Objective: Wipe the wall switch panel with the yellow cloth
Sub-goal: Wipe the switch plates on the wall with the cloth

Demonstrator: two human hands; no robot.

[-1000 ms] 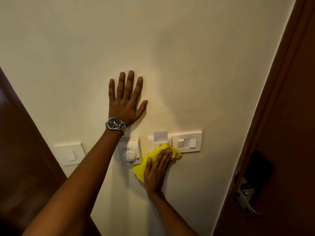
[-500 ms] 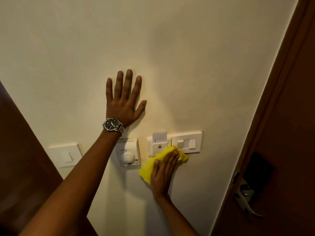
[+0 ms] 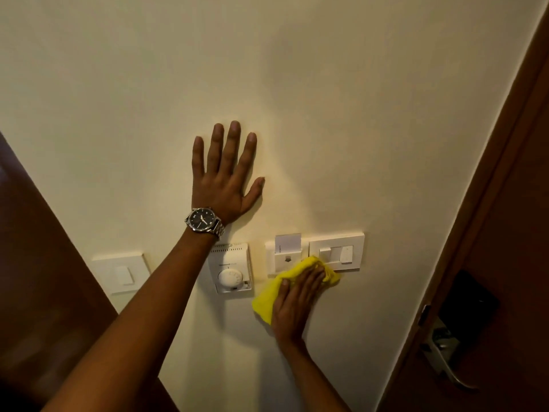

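Note:
A white switch panel (image 3: 338, 249) is set in the cream wall, with a key-card slot plate (image 3: 282, 254) joined to its left side. My right hand (image 3: 297, 301) lies flat on a yellow cloth (image 3: 267, 298) and presses it against the wall at the lower edge of the slot plate and the panel's lower left corner. The cloth's top reaches the panel's bottom edge; its lower part sticks out left of my palm. My left hand (image 3: 225, 179), wearing a wristwatch, is spread flat on the bare wall above and to the left, holding nothing.
A white thermostat with a round dial (image 3: 231, 269) sits left of the cloth, partly behind my left forearm. Another single switch (image 3: 121, 273) is further left. A dark wooden door with a metal lever handle (image 3: 448, 361) stands at the right; dark wood panelling (image 3: 35, 278) is at the left.
My right hand has slid the yellow cloth to the right, from under the key-card slot toward the switch panel's lower left corner. My left hand has stayed flat on the wall.

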